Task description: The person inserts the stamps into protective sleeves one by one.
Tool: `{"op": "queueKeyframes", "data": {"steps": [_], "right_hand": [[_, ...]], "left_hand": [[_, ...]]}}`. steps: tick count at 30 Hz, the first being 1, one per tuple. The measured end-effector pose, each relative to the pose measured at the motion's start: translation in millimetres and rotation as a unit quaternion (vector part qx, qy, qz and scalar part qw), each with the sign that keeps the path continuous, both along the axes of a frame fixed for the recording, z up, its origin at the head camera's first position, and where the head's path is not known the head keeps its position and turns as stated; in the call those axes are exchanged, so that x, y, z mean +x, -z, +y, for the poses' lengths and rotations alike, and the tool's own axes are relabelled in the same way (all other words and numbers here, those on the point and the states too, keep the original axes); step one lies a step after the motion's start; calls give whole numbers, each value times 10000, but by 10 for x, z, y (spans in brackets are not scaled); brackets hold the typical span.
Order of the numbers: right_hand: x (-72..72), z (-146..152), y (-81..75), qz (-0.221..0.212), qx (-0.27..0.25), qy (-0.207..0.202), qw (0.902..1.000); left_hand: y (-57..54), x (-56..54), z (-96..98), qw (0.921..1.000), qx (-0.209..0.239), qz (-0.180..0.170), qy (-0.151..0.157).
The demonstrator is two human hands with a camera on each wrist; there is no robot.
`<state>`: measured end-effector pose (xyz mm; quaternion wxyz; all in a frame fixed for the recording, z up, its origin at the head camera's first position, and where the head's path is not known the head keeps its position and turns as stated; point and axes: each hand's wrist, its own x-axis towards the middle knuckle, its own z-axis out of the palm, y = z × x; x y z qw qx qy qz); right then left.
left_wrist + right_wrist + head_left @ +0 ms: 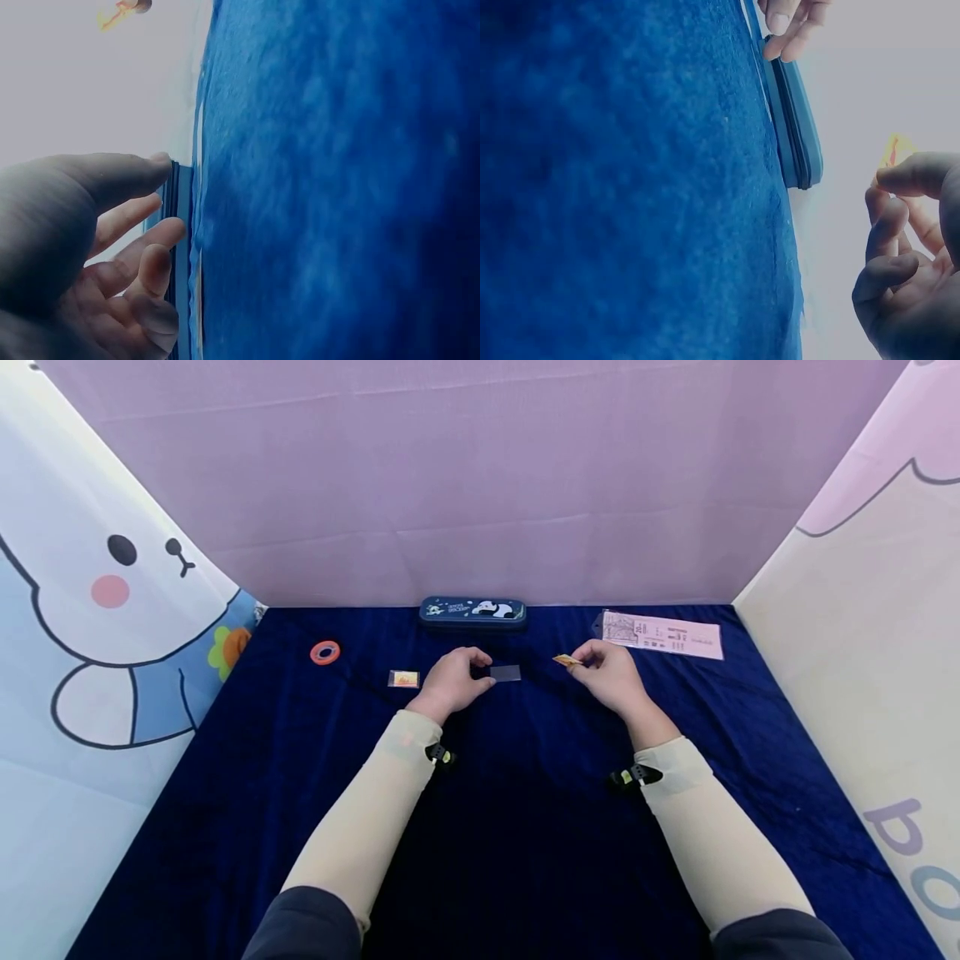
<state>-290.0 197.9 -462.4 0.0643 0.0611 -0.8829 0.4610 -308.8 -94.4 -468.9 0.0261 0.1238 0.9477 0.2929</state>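
Observation:
My right hand (613,675) pinches a small yellow card (567,660) between thumb and fingers, raised above the cloth in the right wrist view. My left hand (456,680) is beside a clear rectangular sleeve (507,673), its thumb tip overlapping the sleeve's left edge in the head view. In the left wrist view, the thumb (124,176) stretches out straight, apart from the loosely bent fingers (154,270), and nothing shows between them. Left of that hand, another small yellow card (406,679) with a clear border lies on the cloth.
A dark pencil case (472,614) with a panda picture stands at the back against the pink fabric wall (480,485). An orange ring-shaped roll (326,652) lies at the left, a pink printed packet (663,635) at the back right. Dark blue cloth (225,793) covers the table.

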Motion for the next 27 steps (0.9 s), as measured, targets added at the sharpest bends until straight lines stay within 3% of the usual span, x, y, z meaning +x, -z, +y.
{"op": "queueKeyframes", "data": {"steps": [4, 10, 27], "right_hand": [[-7, 18, 6, -26, -186, 180, 9997], [-4, 16, 7, -64, -251, 113, 9996], [-15, 23, 11, -216, -552, 57, 9982]], "left_hand": [[14, -5, 83, 9999, -95, 54, 66], [21, -1, 189, 9997, -239, -8, 112], [22, -78, 350, 9979, -614, -133, -162]]}}
